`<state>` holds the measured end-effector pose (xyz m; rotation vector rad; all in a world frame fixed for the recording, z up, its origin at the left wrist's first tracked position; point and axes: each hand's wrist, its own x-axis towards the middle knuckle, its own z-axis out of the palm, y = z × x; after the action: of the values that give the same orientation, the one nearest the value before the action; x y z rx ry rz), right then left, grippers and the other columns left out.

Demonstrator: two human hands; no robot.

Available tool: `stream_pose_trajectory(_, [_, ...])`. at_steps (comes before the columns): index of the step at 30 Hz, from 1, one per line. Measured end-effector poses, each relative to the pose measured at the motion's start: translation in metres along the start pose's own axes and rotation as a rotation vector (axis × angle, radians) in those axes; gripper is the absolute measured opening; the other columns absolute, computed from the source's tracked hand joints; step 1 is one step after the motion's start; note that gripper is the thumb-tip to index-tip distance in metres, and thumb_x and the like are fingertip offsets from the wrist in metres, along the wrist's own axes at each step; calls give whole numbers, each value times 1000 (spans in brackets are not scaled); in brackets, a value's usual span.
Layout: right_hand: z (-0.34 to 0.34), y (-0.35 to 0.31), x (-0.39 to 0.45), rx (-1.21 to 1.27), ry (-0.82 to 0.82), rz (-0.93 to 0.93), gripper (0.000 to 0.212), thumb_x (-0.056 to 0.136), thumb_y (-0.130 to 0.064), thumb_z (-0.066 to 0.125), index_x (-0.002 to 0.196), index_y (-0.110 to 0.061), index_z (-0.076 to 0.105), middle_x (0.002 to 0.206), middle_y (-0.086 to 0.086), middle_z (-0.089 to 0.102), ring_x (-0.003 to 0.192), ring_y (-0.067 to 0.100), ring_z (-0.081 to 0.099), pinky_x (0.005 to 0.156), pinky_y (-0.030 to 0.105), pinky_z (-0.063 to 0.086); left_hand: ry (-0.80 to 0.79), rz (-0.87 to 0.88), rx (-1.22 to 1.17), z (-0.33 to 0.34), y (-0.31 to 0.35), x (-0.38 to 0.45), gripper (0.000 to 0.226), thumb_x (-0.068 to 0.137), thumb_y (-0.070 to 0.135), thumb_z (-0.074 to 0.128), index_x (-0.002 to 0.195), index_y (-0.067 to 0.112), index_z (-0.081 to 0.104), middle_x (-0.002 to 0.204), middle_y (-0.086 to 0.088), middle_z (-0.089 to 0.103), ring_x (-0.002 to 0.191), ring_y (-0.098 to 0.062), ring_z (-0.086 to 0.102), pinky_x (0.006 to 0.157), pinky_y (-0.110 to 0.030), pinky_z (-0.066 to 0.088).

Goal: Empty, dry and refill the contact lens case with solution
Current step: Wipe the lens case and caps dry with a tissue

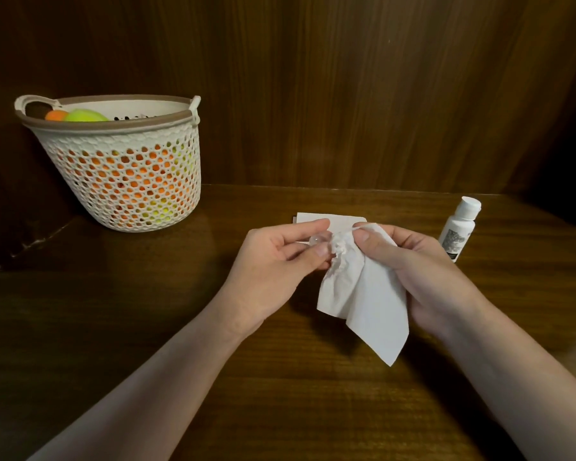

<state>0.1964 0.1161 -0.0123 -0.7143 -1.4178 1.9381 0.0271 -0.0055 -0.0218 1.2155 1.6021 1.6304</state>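
Observation:
My left hand [273,261] pinches a small clear contact lens case [317,241] between thumb and fingers above the wooden table [147,327]. My right hand [413,261] grips a white paper tissue [363,294], whose crumpled end is pressed against the case; the rest of the tissue hangs down towards the table. Most of the case is hidden by my fingers and the tissue. A white solution bottle [458,232] with a white cap stands to the right of my right hand.
A flat white tissue sheet [340,219] lies on the table behind my hands. A white perforated basket [127,168] with orange and yellow-green balls stands at the back left. Dark wood panelling closes off the back.

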Motion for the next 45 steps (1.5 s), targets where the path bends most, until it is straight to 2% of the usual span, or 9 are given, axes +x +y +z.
stream_pose_trajectory(5, [0, -2, -1, -89, 59, -36, 14, 89, -27, 86, 102, -23, 85, 105, 6, 84, 86, 23, 83, 64, 34, 64, 127, -7, 38, -1, -1, 1, 27, 101, 24, 71, 128, 23, 77, 104, 14, 82, 92, -4, 79, 79, -20, 64])
stream_pose_trajectory(10, [-2, 3, -1, -590, 71, -234, 18, 84, -40, 90, 97, -31, 83, 98, -12, 82, 82, 8, 78, 59, 21, 60, 290, -87, 13, -4, -3, 5, 22, 104, 37, 65, 104, 24, 82, 87, 9, 82, 84, -10, 80, 78, -29, 65])
stream_pose_trajectory(14, [1, 3, -2, -642, 28, -244, 28, 78, -47, 90, 95, -28, 78, 93, -8, 83, 79, 12, 80, 58, 22, 61, 214, -140, 14, -3, -2, 5, 24, 105, 40, 63, 102, 25, 82, 88, 10, 83, 82, -9, 79, 70, -23, 60])
stream_pose_trajectory(21, [3, 6, -2, -693, 106, -339, 30, 79, -55, 88, 92, -30, 75, 93, -18, 78, 82, 2, 75, 58, 17, 58, -49, -142, 45, 1, -3, 1, 38, 108, 40, 58, 101, 15, 85, 100, -3, 83, 89, -18, 72, 76, -33, 55])
stream_pose_trajectory(25, [7, 6, -7, -659, 2, -229, 30, 82, -64, 79, 89, -36, 82, 89, -11, 83, 79, 10, 80, 65, 35, 66, -94, -125, 11, 2, -5, -1, 42, 110, 40, 54, 101, 10, 83, 105, -7, 82, 105, -24, 76, 101, -49, 60])
stream_pose_trajectory(29, [13, 8, -9, -655, 47, -268, 26, 89, -55, 78, 87, -30, 85, 86, -10, 83, 76, 12, 80, 65, 41, 67, -100, -156, -26, 3, -7, 0, 41, 110, 39, 54, 105, 11, 83, 111, -7, 82, 113, -24, 76, 111, -54, 54])
stream_pose_trajectory(33, [14, 10, -9, -706, 54, -321, 21, 101, -45, 71, 92, -30, 84, 87, -14, 83, 77, 9, 79, 62, 31, 65, -107, -171, -140, 2, -10, 2, 36, 110, 33, 56, 111, 10, 83, 116, -7, 82, 115, -24, 76, 111, -52, 55])
stream_pose_trajectory(41, [8, 7, -7, -678, -64, -311, 20, 105, -32, 68, 117, -35, 84, 123, -27, 77, 112, 2, 73, 93, 35, 61, -66, -163, -114, -3, -6, 3, 31, 109, 31, 58, 114, 14, 84, 113, -3, 83, 111, -23, 77, 103, -53, 60])
stream_pose_trajectory(45, [6, 4, -7, -574, -85, -217, 23, 105, -31, 66, 101, -34, 88, 109, -16, 83, 98, 7, 79, 73, 22, 62, -30, -134, 21, -3, -2, 1, 31, 109, 29, 58, 110, 14, 84, 105, -2, 83, 104, -26, 77, 99, -54, 61])
